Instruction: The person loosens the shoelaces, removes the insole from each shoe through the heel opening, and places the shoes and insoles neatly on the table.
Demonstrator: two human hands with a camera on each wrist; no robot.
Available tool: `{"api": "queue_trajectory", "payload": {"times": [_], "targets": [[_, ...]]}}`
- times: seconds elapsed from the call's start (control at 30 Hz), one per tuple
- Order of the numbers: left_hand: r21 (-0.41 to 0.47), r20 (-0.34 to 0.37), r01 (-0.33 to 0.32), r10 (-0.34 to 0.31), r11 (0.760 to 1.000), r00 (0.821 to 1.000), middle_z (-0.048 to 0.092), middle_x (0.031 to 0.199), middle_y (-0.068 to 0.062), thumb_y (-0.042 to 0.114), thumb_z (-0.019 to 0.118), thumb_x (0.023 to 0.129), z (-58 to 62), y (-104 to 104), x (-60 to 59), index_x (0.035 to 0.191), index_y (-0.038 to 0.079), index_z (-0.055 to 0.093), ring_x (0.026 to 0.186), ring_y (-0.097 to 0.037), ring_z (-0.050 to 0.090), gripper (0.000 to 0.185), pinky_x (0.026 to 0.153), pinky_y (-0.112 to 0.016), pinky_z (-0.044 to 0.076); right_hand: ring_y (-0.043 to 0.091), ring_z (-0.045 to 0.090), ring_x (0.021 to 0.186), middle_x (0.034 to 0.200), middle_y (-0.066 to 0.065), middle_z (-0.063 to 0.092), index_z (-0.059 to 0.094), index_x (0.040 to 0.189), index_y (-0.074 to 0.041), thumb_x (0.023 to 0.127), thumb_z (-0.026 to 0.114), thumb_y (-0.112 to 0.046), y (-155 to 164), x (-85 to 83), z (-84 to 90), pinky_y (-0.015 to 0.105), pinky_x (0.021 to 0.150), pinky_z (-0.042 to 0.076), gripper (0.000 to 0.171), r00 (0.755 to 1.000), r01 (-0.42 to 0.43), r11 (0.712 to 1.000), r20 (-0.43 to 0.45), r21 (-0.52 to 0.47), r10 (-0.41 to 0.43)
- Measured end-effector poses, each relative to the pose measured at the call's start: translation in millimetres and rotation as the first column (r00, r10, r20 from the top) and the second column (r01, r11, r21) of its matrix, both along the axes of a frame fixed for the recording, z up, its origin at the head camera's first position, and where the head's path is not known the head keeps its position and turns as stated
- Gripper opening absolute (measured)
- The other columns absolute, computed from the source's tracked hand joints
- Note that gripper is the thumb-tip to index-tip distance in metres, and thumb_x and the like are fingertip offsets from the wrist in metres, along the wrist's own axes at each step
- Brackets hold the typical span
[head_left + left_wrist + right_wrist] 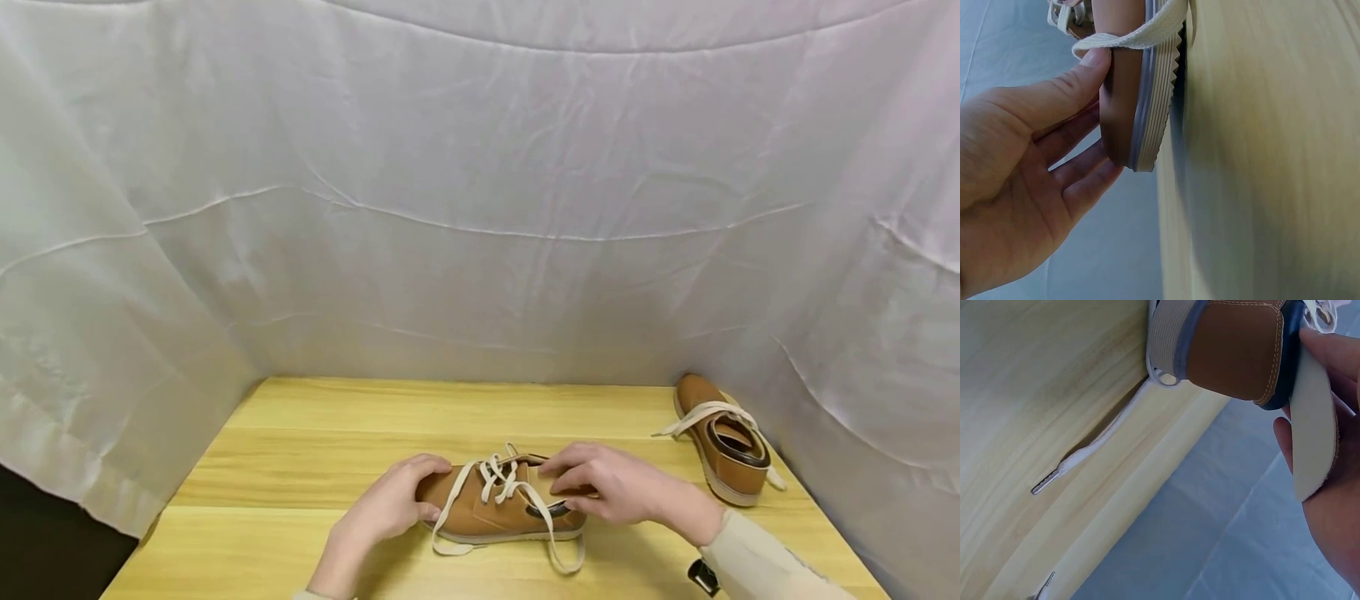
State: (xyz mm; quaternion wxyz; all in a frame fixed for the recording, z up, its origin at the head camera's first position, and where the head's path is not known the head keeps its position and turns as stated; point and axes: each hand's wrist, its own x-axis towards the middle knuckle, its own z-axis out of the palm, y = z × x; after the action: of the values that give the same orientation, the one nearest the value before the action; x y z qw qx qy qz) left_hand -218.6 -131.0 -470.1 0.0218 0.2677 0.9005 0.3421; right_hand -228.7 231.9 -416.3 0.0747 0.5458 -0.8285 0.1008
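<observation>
A brown lace-up shoe (487, 508) lies on the table with its toe to the left and its cream laces (551, 529) hanging loose. My left hand (393, 500) grips the toe, thumb on the near side and fingers round the far side. In the left wrist view the ridged sole (1157, 106) shows beside that hand (1029, 150). At the shoe's opening, my right hand (611, 483) holds a pale insole (1313, 425). The insole's rear end sticks out past the dark heel collar (1288, 356); its front part is hidden inside the shoe.
A second brown shoe (731, 450) stands at the back right of the wooden table (300, 467), its laces draped over it. Grey-white cloth (480, 208) hangs behind and along both sides. A dark device (703, 577) is near the right sleeve (765, 562).
</observation>
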Motion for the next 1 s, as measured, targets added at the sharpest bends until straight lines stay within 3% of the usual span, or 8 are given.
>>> {"api": "queue_trajectory", "payload": {"times": [0.6, 0.83, 1.0], "targets": [[-0.166, -0.057, 0.021, -0.031, 0.986, 0.998, 0.066, 0.136, -0.013, 0.01, 0.091, 0.075, 14.3, 4, -2.2, 0.13, 0.004, 0.067, 0.127, -0.034, 0.061, 0.06, 0.108, -0.053, 0.049, 0.023, 0.066, 0.118, 0.132, 0.005, 0.069, 0.08, 0.111, -0.012, 0.09, 0.079, -0.008, 17, 3.0, 18.8, 0.043, 0.098, 0.057, 0.021, 0.998, 0.021, 1.0, 0.059, 0.006, -0.021], [-0.198, -0.068, 0.01, -0.024, 0.98, 0.997, 0.067, 0.13, -0.009, 0.015, 0.089, 0.081, 21.4, 7, -1.0, 0.127, 0.005, 0.068, 0.118, -0.031, 0.065, 0.051, 0.101, -0.052, 0.054, 0.023, 0.065, 0.118, 0.133, 0.004, 0.069, 0.08, 0.113, -0.012, 0.09, 0.08, -0.009, 25, 5.6, 23.1, 0.043, 0.097, 0.057, 0.023, 0.997, 0.035, 0.999, 0.073, -0.008, -0.034], [-0.219, -0.121, -0.016, -0.011, 0.976, 0.993, 0.065, 0.134, -0.009, 0.026, 0.084, 0.087, 25.1, 13, -0.5, 0.133, 0.004, 0.065, 0.124, -0.031, 0.062, 0.055, 0.106, -0.052, 0.052, 0.023, 0.066, 0.116, 0.131, 0.005, 0.069, 0.079, 0.113, -0.013, 0.09, 0.08, -0.008, 32, 8.0, 26.7, 0.043, 0.095, 0.058, 0.024, 0.997, 0.033, 0.999, 0.076, -0.035, -0.031]]}}
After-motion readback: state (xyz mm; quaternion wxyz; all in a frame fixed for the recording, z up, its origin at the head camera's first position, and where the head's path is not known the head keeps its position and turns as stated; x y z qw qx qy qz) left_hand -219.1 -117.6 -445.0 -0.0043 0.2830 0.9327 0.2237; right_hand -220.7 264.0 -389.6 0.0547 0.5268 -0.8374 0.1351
